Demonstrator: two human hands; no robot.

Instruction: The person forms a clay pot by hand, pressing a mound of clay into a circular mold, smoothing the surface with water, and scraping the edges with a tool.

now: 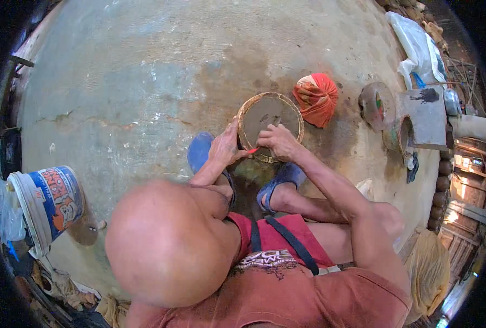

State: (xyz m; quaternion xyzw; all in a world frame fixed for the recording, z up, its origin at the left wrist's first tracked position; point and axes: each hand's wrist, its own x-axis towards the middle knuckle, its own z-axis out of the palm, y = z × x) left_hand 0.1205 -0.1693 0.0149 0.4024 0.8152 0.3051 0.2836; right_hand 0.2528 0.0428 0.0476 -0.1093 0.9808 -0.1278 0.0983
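Under right hand (277, 141), round rimmed object (282, 109)

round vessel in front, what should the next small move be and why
Perhaps ease the right hand slightly away toward the dark marks on the grey surface, since they lie just beyond its fingers while the left hand is at the vessel's rim.
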